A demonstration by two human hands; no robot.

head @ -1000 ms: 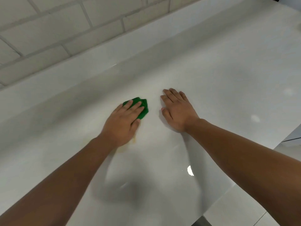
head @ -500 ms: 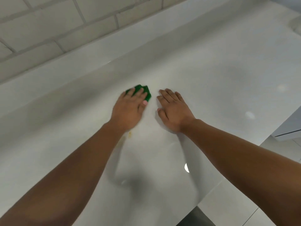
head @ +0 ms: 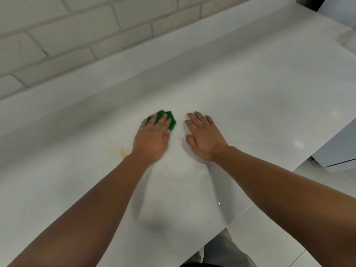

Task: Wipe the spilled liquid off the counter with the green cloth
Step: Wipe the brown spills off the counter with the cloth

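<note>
Pressing the green cloth (head: 171, 121) flat-palmed, unclenched, the left hand (head: 152, 139) could skip the yellow spill (head: 123, 151) behind its wrist; the right hand (head: 204, 139) lies flat.

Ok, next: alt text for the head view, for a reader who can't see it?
The left hand presses a green cloth flat on a white counter, while the right hand rests flat beside it, clear of the cloth. A faint yellowish smear shows on the counter by the left wrist; a tiled wall runs behind.
</note>
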